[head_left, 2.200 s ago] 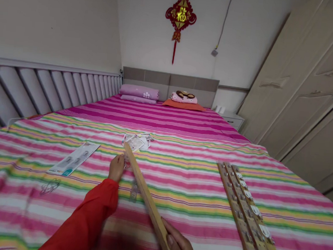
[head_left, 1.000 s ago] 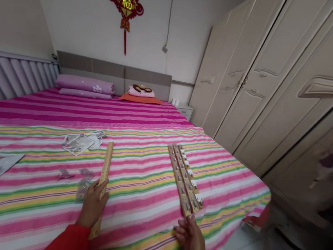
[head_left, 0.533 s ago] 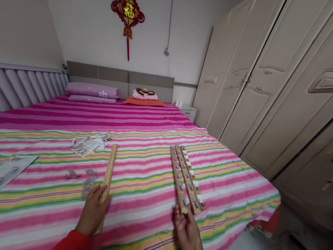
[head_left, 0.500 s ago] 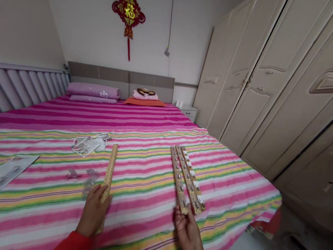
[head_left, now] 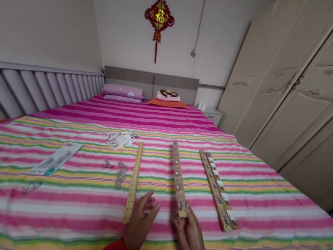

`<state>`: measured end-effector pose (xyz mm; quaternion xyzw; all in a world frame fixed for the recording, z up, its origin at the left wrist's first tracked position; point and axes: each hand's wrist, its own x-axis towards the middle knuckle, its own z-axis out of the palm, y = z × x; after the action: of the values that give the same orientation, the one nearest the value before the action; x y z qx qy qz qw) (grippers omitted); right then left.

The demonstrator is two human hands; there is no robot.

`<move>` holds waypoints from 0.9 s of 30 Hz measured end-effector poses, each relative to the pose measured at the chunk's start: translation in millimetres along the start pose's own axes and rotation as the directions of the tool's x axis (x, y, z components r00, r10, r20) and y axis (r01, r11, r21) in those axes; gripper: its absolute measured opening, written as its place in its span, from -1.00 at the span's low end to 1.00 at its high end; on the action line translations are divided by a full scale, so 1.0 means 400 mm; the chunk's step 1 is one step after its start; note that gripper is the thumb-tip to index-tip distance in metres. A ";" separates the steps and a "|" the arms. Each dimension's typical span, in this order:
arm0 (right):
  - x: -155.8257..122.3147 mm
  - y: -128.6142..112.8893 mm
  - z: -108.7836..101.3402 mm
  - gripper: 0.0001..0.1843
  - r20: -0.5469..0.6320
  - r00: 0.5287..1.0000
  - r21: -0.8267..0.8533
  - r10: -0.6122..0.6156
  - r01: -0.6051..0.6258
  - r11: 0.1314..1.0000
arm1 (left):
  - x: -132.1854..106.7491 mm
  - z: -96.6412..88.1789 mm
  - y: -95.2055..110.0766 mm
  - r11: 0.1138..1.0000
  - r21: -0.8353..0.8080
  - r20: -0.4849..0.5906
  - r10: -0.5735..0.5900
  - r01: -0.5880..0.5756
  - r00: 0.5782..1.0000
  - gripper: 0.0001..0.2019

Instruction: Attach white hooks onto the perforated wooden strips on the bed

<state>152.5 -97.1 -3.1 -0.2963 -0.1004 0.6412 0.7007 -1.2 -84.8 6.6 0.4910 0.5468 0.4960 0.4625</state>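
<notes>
- Bedroom setting: bed with a striped cover (head_left: pixel 66 217), headboard (head_left: pixel 130 76) at the far end, wardrobe (head_left: pixel 311 115) on the right.
- Right hand (head_left: pixel 190 231): clamped on the near end of the held strip (head_left: pixel 177 177). This strip points away from the person over the cover, midway between the other strips, and carries small metal parts.
- Left hand (head_left: pixel 142 221): holding nothing, thumb and fingers parted. Position: just right of the near end of the bare strip (head_left: pixel 134 182); contact cannot be told.
- Strips at rest: the bare strip lies flat left of center, its row of holes exposed. On the right, the metal-part strip (head_left: pixel 213 190) and the disc strip (head_left: pixel 228 205) lie side by side.
- Progress, by judgement: three strips appear fitted with parts; one appears unfitted.
- Count, strips: four in total, namely one held, one bare, two paired.
- Count, white discs: about six on the disc strip; far ones are blurred. Metal parts: too blurred to count.
- Count, other items: one long packet (head_left: pixel 58 160), one packet pile (head_left: pixel 120 139) (number inside uncertain), two clear bags (head_left: pixel 120 173), one wire tangle (head_left: pixel 32 186).
</notes>
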 end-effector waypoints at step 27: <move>0.208 0.244 0.287 -0.56 0.576 0.816 -0.636 0.049 0.411 0.653 | 0.350 -0.230 0.010 0.953 0.206 -0.395 0.290 -0.223 0.872 -0.56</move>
<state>23.9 15.7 16.3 -0.3450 -0.5758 0.5242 0.5241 -104.6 46.5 15.3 0.4751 0.5998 0.6034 0.2245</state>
